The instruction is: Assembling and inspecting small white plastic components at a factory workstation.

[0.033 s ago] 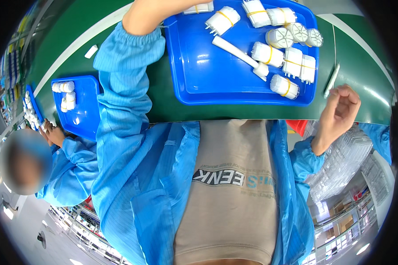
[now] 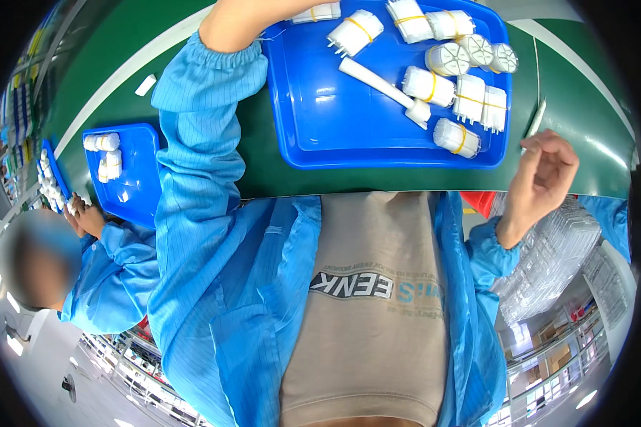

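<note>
My left arm reaches past the far left corner of a large blue tray [image 2: 313, 153]. Only the wrist side of my left hand [image 2: 263, 13] shows; the upper edge cuts off its fingers. My right hand [image 2: 545, 171] is beside the tray's near right corner, palm up, fingers curled in with nothing visible in them. Its fingertips overlap the lower end of a slim white stick [image 2: 538, 117] on the green table. In the tray are several bundles of white plastic tubes with yellow bands [image 2: 429, 86]. A longer white tube [image 2: 374, 82] with a wider end lies slantwise among them.
A small white piece [image 2: 146, 85] lies on the green table [image 2: 377, 178] to the left. Farther left, a person in blue sleeves works by a smaller blue tray [image 2: 132, 192] with banded white bundles. Clear plastic-wrapped goods [image 2: 548, 260] stand below my right forearm.
My right hand has shifted slightly up and left, so its fingers cover more of the white stick's lower end. My left arm and the bundles look nearly the same.
</note>
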`<state>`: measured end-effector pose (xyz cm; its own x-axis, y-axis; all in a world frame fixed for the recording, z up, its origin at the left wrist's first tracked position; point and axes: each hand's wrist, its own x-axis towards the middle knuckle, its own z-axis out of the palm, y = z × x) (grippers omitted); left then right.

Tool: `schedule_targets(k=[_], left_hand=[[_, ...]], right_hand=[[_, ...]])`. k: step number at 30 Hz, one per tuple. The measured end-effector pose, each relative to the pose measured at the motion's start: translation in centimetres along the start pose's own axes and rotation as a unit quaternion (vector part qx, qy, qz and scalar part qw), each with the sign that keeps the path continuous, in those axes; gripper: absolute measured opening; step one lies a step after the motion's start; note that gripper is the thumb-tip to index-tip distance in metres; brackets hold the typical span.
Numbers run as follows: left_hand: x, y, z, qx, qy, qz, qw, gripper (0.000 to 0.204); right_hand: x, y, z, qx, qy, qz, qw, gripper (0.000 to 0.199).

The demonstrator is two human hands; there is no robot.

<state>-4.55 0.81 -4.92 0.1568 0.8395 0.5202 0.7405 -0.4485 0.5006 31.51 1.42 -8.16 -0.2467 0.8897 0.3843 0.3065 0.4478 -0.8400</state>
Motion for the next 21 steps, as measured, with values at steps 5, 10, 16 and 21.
schedule_targets(k=[5, 10, 16, 21], left_hand=[[0.2, 5.7, 3.5, -0.093, -0.025, 0.008, 0.995, 0.036], [-4.4, 8.2, 7.4, -0.159, -0.019, 0.010, 0.987, 0.043], [-9.4, 9.7, 11.7, -0.282, -0.041, -0.091, 0.954, 0.042], [-9.2, 9.5, 12.2, -0.220, -0.013, -0.035, 0.975, 0.043]], right_hand=[[-1.7, -2.5, 2.6, 0.113, -0.058, 0.022, 0.992, 0.023], [-0.6, -2.3, 1.8, 0.092, -0.066, -0.049, 0.992, 0.026], [-1.1, 0.0, 0.0, 0.093, -0.018, 0.010, 0.995, 0.017], [-1.8, -1.3, 0.6, 0.128, -0.061, 0.045, 0.989, 0.017]])
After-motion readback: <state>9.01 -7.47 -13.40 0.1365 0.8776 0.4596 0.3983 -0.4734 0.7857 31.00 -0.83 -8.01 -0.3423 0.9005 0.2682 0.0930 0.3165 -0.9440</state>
